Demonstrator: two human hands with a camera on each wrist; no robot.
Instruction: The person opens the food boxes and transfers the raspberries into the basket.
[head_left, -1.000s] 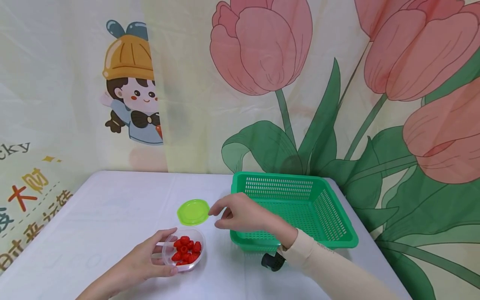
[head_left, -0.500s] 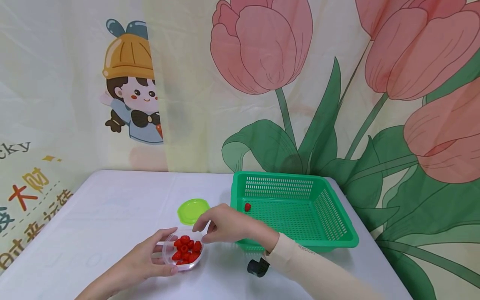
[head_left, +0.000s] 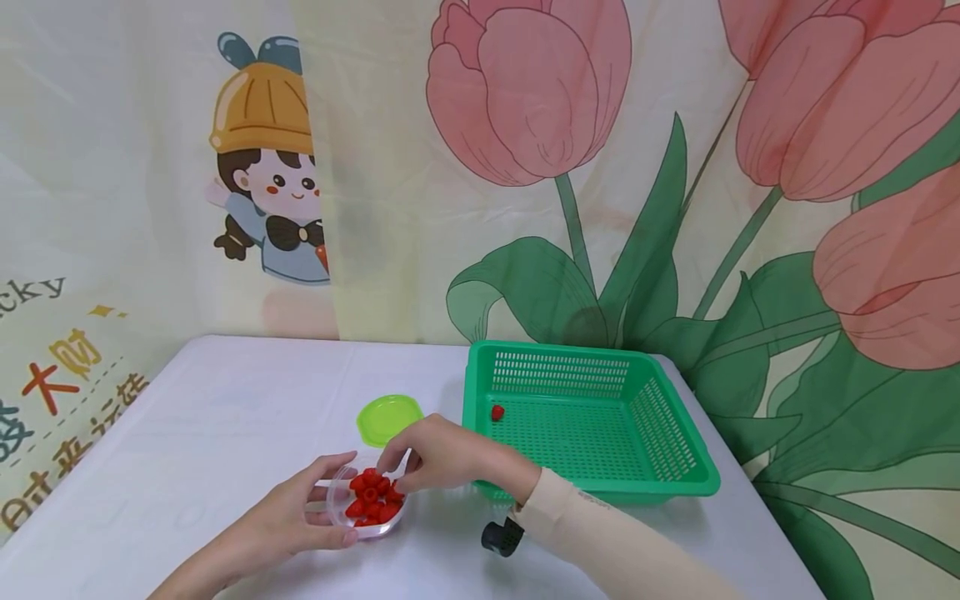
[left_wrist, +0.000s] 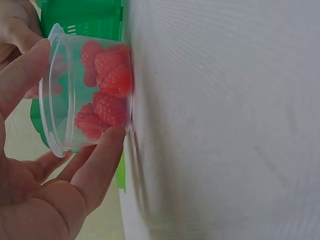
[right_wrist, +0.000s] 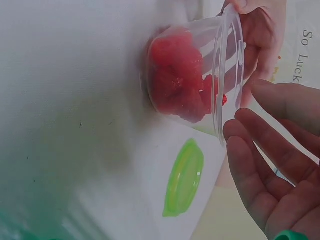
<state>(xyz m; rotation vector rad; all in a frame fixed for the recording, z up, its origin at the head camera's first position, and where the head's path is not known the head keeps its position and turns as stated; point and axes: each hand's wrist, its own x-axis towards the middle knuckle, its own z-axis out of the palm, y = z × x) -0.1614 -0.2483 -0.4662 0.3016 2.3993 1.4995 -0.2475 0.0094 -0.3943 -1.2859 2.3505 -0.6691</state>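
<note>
The red raspberries [head_left: 371, 497] lay just below the R hand [head_left: 442, 454]'s fingertips, slightly to the person's left, inside the clear cup [left_wrist: 72, 117], which stood upright on the white cloth [head_left: 225, 417]. No long axis to go by: cup was round, berries heaped (each pointing every which way). R hand was nearer the heap, reaching over the rim from the basket side; L hand [head_left: 292, 512] was on the cup's outer wall, opposite side.

L fingers + thumb were curled round the cup, gripping it. R fingers were loosely bent, thumb apart from the rest, w/ nothing held as far as the R wrist view showed; whether a tip touched a berry, couldn't tell.

A single raspberry [head_left: 497, 412] sat in the green basket [head_left: 637, 486], near its left wall. The lime lid [head_left: 390, 419] lay flat on the cloth, just beyond the cup.

Vs. 0.5 s earlier: R hand had gone from just beside the cup's right edge to over the rim. At 1.0 s earlier it'd been btwn lid & basket, hiding the spot where the single raspberry showed now. L hand, cup, lid & basket: approx. same pos., bar a slight shift of the head cam.
</note>
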